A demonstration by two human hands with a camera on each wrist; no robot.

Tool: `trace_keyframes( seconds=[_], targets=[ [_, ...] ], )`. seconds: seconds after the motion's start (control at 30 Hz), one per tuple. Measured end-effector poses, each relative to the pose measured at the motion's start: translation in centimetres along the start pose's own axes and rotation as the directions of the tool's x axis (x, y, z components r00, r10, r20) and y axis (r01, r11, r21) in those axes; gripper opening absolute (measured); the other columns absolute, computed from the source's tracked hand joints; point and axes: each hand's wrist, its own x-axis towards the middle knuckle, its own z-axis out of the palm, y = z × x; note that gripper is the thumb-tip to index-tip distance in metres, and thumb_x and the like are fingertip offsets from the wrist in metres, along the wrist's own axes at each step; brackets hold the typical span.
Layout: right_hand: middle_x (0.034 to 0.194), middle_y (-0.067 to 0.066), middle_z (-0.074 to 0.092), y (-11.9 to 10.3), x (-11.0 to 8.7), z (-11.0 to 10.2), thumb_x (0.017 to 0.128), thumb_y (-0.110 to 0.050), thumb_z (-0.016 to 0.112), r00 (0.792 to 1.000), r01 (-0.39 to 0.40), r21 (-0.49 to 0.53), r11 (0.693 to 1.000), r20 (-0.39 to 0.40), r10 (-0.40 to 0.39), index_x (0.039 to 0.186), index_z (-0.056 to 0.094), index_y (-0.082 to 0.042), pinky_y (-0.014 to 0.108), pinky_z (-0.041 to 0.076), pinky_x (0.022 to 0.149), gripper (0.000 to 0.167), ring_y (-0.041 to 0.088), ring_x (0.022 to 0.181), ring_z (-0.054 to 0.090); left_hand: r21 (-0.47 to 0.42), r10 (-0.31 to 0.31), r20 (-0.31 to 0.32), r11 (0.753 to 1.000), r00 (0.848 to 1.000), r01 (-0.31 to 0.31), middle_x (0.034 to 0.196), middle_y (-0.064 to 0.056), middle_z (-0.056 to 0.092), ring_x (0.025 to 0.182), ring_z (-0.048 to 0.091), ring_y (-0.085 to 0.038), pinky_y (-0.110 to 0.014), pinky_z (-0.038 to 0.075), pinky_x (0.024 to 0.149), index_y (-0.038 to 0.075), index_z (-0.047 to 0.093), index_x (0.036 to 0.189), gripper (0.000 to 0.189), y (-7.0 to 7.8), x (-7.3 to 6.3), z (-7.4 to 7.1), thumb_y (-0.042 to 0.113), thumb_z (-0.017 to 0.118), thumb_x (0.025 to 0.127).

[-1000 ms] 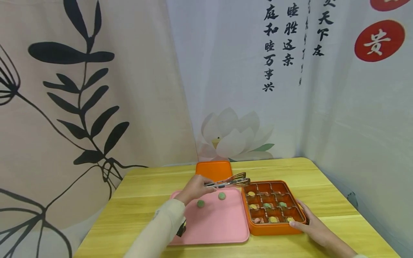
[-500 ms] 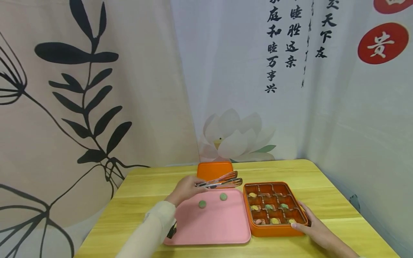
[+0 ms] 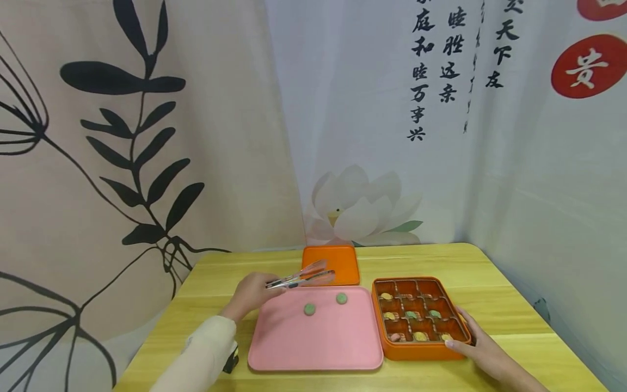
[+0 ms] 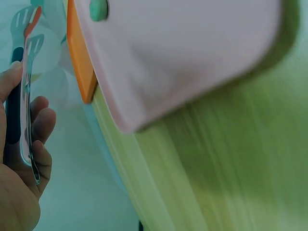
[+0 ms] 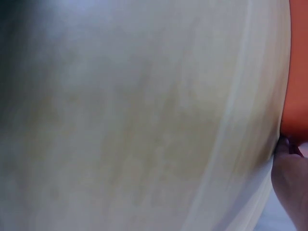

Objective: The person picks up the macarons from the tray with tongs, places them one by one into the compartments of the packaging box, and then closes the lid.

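My left hand (image 3: 251, 296) holds a pair of metal serving tongs (image 3: 300, 279) above the tray's far left corner. In the left wrist view, the thumb and fingers pinch the tongs (image 4: 25, 106), whose slotted tips stand apart with nothing between them. Two small round green pieces (image 3: 309, 309) lie on the pink tray (image 3: 315, 348), near its far side. To the right stands an orange box (image 3: 426, 353) divided into several compartments, some with small yellow, green or pink pieces. My right hand (image 3: 482, 345) grips its near right corner, thumb at the front, fingers along the side.
Behind the tray lies an orange lid-like panel (image 3: 345, 267), partly behind the tongs. Everything stands on a wood-patterned table (image 3: 519, 321). A printed curtain (image 3: 235, 136) hangs close behind the table's far edge.
My left hand has moved left with the tongs, away from the box and over the tray's left part. The right hand stays at the box corner.
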Motion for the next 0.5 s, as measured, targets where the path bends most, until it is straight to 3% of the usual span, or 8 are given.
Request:
trace_keyframes(
  seconds=[0.3, 0.5],
  targets=[
    [0.154, 0.041, 0.008, 0.1, 0.2, -0.2, 0.101, -0.031, 0.058, 1.000, -0.002, -0.032, 0.999, 0.010, 0.002, 0.157, -0.008, -0.004, 0.066, 0.035, 0.099, 0.091, 0.057, 0.134, 0.031, -0.061, -0.108, -0.025, 0.992, 0.994, 0.107, 0.085, 0.008, 0.068, 0.069, 0.053, -0.011, -0.030, 0.044, 0.062, 0.017, 0.078, 0.099, 0.027, -3.0, -2.4, -1.2, 0.036, 0.083, 0.081],
    [0.154, 0.041, 0.006, 0.3, 0.3, -0.3, 0.100, -0.032, 0.058, 1.000, -0.005, -0.051, 0.999, 0.005, 0.005, 0.157, -0.008, -0.003, 0.067, 0.034, 0.099, 0.092, 0.057, 0.134, 0.029, -0.081, -0.126, -0.028, 0.989, 0.992, 0.123, 0.083, 0.005, 0.067, 0.068, 0.052, -0.012, -0.028, 0.044, 0.058, 0.012, 0.077, 0.097, 0.026, -4.3, -4.1, -1.5, 0.030, 0.084, 0.080]
  ],
)
